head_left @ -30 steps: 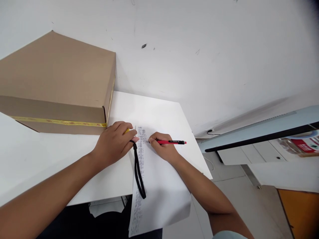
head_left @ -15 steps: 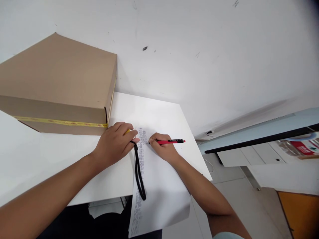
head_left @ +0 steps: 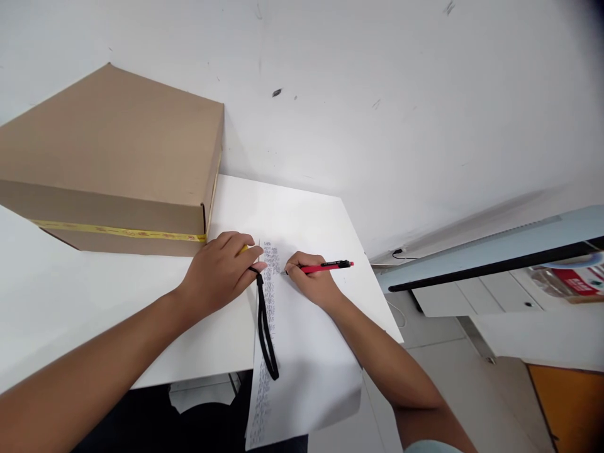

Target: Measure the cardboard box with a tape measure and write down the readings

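Observation:
A white sheet of paper (head_left: 311, 358) lies on the table and hangs over its front edge, with columns of small handwriting down its left side. My right hand (head_left: 309, 280) is closed round a red and black pen (head_left: 325, 267), its tip at the paper beside the upper lines. My left hand (head_left: 224, 267) rests at the sheet's upper left edge, fingers curled over a small yellow object (head_left: 244, 249) that is mostly hidden. From that hand a black wrist strap (head_left: 265, 333) trails down across the paper.
A large cardboard box (head_left: 123, 145) with yellow tape stands on the white table (head_left: 283, 204) at left, against the wall (head_left: 377, 113). Right of the table are a pale blue panel with a black edge (head_left: 495, 255), white drawers (head_left: 481, 296) and a cable (head_left: 399, 253).
The pen has tilted slightly, its rear end a little higher. The whole view has shifted slightly. My left hand keeps its place at the paper's edge.

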The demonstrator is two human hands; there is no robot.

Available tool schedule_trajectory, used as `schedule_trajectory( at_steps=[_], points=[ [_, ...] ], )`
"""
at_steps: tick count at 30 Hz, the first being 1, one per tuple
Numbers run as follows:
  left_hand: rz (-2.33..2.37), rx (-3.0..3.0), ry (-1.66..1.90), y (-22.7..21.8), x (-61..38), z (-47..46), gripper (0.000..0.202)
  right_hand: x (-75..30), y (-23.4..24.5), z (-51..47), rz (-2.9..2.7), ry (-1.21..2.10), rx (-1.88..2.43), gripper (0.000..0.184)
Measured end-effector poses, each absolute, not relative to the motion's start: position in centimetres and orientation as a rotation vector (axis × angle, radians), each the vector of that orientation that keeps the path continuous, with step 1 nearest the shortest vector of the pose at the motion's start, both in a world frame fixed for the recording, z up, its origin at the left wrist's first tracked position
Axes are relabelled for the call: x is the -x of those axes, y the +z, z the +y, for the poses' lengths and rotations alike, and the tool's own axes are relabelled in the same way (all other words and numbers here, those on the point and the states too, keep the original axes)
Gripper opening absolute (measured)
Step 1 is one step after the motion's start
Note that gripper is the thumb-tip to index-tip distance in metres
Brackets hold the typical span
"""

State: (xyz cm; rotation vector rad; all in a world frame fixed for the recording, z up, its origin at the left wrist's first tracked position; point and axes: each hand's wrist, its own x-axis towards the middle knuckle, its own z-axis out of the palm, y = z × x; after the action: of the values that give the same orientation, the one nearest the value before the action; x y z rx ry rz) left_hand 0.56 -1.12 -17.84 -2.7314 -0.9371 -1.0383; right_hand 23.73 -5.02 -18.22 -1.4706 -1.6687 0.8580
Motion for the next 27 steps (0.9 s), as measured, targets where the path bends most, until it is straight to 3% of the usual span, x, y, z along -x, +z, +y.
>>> schedule_trajectory(
  at_steps=[9, 14, 19, 27],
  points=[
    [-1.051, 2.832, -0.915, -18.0, -0.5, -1.3, 0.029, -23.8, -19.1, -4.7, -1.588, 0.703, 1.549, 0.017],
    [-1.287, 2.984, -0.871, -18.6, -0.5, -1.8, 0.028, -24.6, -19.9, -3.9, -1.536, 0.420, 1.588, 0.023],
    [-1.370, 3.062, -0.982, -18.9, -0.7, -2.1, 0.031, -25.8, -20.2, -2.4, -1.537, 0.192, 1.670, 0.034],
    [-1.314, 2.949, -1.414, -18.7, 0.3, -3.3, 0.031, -23.5, -18.8, -1.8, -1.485, 0.282, 1.838, 0.047]
  ],
)
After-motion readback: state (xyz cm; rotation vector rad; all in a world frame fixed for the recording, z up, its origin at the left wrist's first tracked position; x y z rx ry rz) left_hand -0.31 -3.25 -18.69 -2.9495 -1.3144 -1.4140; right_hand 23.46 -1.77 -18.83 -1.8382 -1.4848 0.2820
